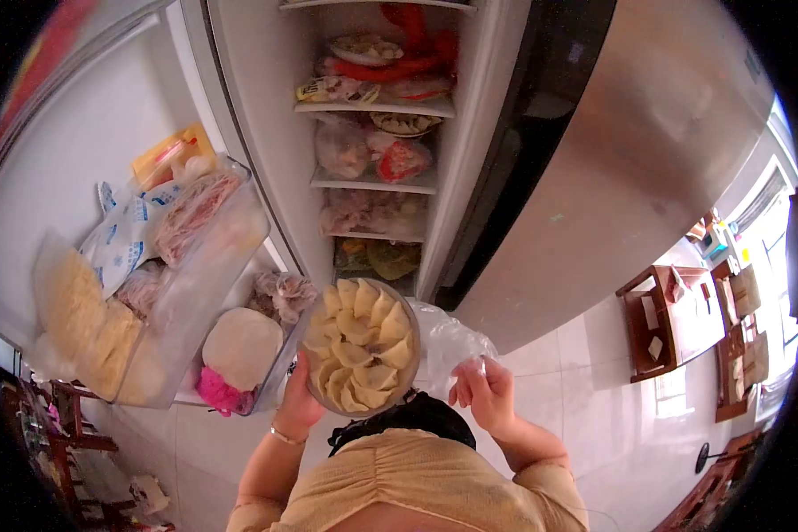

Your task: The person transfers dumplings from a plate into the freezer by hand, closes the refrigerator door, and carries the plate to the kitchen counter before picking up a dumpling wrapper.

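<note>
A round plate [404, 312] packed with several pale dumplings [361, 346] is held in front of an open freezer. My left hand [298, 403] grips the plate from below at its near left edge. My right hand [483, 390] pinches a thin clear plastic bag [452, 341] that lies beside the plate's right rim. A bracelet shows on my left wrist.
Freezer shelves [374, 108] hold bagged frozen food. The open door's bins [222, 266] at left carry packets, a white round pack and a pink item. A steel fridge door [629, 160] stands at right. Wooden furniture [669, 319] sits on the white tiled floor.
</note>
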